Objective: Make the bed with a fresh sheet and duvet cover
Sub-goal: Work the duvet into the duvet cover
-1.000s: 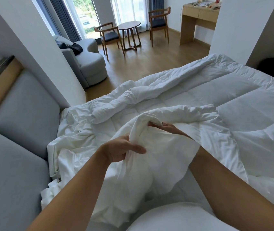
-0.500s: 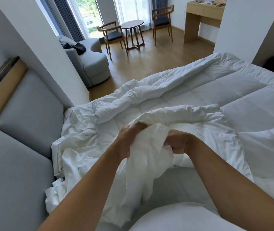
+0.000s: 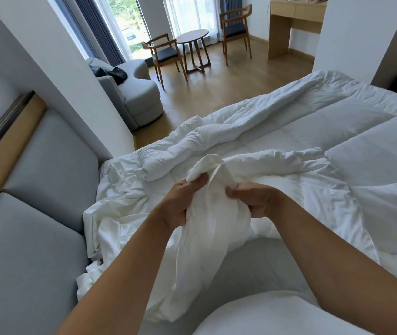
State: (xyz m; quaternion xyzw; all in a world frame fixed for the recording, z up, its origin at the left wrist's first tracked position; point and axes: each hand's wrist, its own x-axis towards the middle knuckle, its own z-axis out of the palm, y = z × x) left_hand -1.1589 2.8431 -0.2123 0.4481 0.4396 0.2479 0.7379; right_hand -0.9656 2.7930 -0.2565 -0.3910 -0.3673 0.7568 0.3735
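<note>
A white quilted duvet (image 3: 337, 131) lies rumpled across the bed. A corner of the white duvet cover (image 3: 214, 213) is bunched up above it, a padded corner pushed up inside. My left hand (image 3: 180, 201) grips the bunched cover on its left side. My right hand (image 3: 253, 199) grips it on the right, fingers curled into the cloth. The cover hangs down between my forearms to the bed. A crumpled white sheet (image 3: 117, 206) lies by the headboard.
A grey padded headboard (image 3: 35, 213) runs along the left. A white pillow (image 3: 277, 315) sits at the bottom edge. Beyond the bed are a grey sofa (image 3: 137, 97), two wooden chairs, a round table (image 3: 192, 37) and a wooden desk (image 3: 294, 18).
Both hands have closed in on the cover corner and lifted it higher. My right hand came out from under the cloth and now grips it from outside.
</note>
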